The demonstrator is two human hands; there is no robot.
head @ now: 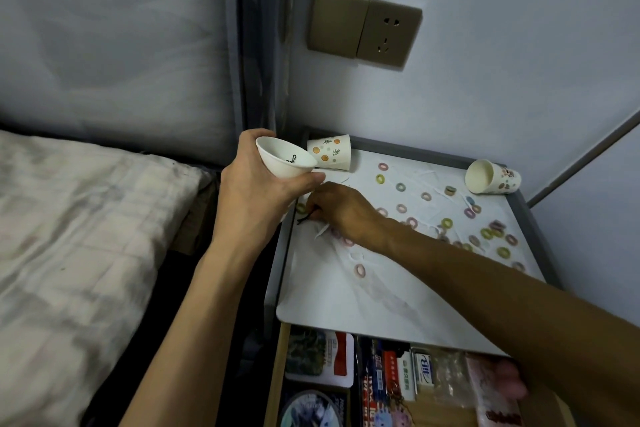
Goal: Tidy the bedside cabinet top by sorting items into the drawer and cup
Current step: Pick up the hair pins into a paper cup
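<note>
Over the left edge of the bedside cabinet, the left hand point(256, 184) is raised with its forearm coming up from below. Its fingers and thumb are curled round a white cup point(280, 163), which is tilted so the mouth faces right and toward the camera. The right arm stretches across the surface point(346, 295) from the lower right. The right hand point(341, 210) is palm down at the left rim, and its fingertips pinch a black hairpin point(304, 219) just below the held cup.

Three cups show. One is the held cup. A dotted cup point(330, 152) lies on its side at the back left corner, just beside the held one. A cartoon cup point(491, 177) lies on its side at the back right corner, with its mouth facing left. Two hairpins are visible: the pinched one and a second hairpin point(292, 159) lying inside the white cup. Small coloured hair ties point(446, 222) are scattered over the back and right of the surface, well over a dozen. The right forearm covers part of them, so an exact count cannot be made.

Below the front edge the drawer point(381, 388) stands open, packed with packets, cards and a round disc-like item. The forearm crosses its right part. A bed point(69, 218) with a pale quilt lies to the left, and a bronze socket plate point(363, 26) sits on the wall above.
</note>
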